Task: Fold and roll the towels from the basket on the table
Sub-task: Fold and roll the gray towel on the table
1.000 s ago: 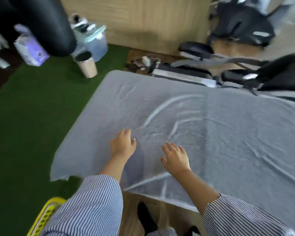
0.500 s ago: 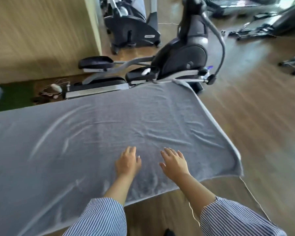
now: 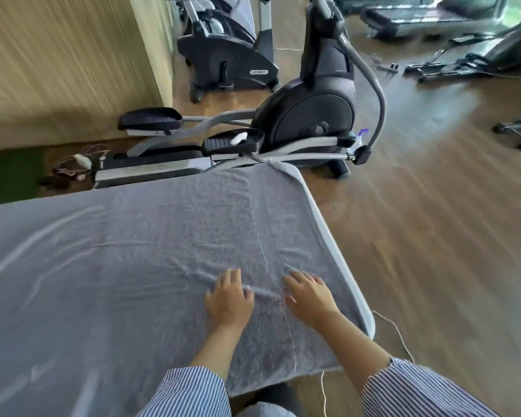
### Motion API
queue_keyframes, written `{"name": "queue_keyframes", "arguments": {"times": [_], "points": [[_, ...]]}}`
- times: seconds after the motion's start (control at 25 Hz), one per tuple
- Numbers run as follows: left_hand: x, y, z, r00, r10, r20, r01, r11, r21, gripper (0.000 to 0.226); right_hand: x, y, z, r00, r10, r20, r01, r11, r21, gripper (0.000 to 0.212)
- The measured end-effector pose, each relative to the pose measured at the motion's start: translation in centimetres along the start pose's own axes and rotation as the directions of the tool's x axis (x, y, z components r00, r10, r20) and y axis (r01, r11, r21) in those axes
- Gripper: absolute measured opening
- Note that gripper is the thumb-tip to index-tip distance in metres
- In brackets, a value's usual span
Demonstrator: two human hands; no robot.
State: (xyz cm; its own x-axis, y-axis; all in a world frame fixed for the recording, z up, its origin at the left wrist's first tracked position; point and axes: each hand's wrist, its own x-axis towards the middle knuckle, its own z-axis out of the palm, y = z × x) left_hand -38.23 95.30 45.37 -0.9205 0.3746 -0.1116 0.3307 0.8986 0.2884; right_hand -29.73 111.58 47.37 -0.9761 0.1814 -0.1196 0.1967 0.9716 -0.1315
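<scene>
Both hands flat on the grey towel (image 3: 133, 251) near its right edge; left hand (image 3: 229, 302) and right hand (image 3: 310, 299) side by side, fingers straight, slightly spread.

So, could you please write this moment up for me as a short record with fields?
towel: grey towel spread flat, creased, right end near both hands
left hand: left hand palm down on the towel, fingers relaxed
right hand: right hand palm down on the towel, near its pale right hem
behind: elliptical trainer on the wooden floor
folding: not yet begun
</scene>
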Motion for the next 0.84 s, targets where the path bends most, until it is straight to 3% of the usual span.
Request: {"name": "queue_keyframes", "arguments": {"times": [0.12,0.32,0.56,0.68,0.84], "points": [[3.2,2.0,1.3,0.995,-0.072,-0.063,0.072,0.997,-0.012,0.048,4.0,3.4,-1.3,0.998,-0.069,0.008,0.069,0.997,0.021,0.040],[6.4,5.2,1.2,0.962,-0.257,-0.088,0.259,0.966,0.014,0.051,9.9,8.5,-3.7,0.968,-0.193,0.163,0.194,0.981,0.011,0.043],[7.2,7.3,1.9,0.928,-0.360,-0.092,0.360,0.933,-0.015,0.047,16.1,11.0,-3.7,0.916,-0.372,0.148,0.374,0.927,0.018,0.040],[7.4,8.9,2.3,0.866,-0.474,-0.159,0.475,0.879,-0.036,0.043,19.3,12.3,-3.5,0.857,-0.476,0.199,0.483,0.876,0.015,0.041],[7.1,12.7,3.3,0.727,-0.649,-0.226,0.656,0.753,-0.053,0.048,22.9,15.1,-3.4,0.719,-0.644,0.261,0.664,0.748,0.017,0.047]]}}
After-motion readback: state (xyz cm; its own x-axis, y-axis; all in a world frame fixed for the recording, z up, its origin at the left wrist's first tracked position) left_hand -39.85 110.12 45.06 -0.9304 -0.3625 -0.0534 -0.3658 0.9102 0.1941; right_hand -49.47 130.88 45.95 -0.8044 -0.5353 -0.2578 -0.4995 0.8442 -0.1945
